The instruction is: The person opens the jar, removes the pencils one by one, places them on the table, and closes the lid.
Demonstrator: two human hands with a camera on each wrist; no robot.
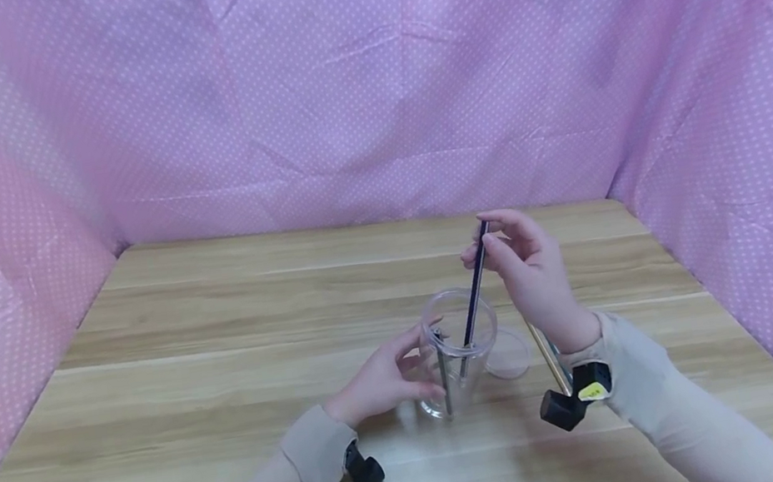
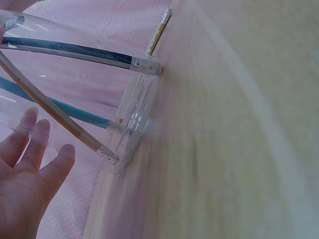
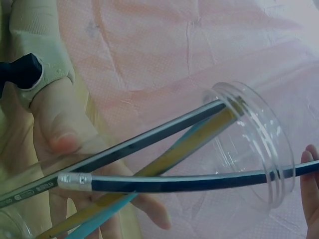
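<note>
A clear plastic jar (image 1: 477,357) stands upright on the table with its mouth open. My left hand (image 1: 384,378) holds it from the left side, thumb in front and fingers behind. My right hand (image 1: 529,269) is above the jar's right rim and pinches a dark blue pencil (image 1: 476,287) near its upper end. That pencil slants down through the mouth, its silver eraser end (image 3: 75,180) inside the jar. Also within the jar are a dark grey pencil (image 3: 144,142), a gold pencil (image 2: 55,109) and a teal pencil (image 2: 75,110), leaning across each other.
A round clear lid (image 1: 507,355) lies on the table just right of the jar. Beside it, partly under my right wrist, lies a gold pencil (image 1: 547,355) with a bluish one next to it. Pink dotted cloth (image 1: 333,98) walls the wooden table (image 1: 212,386).
</note>
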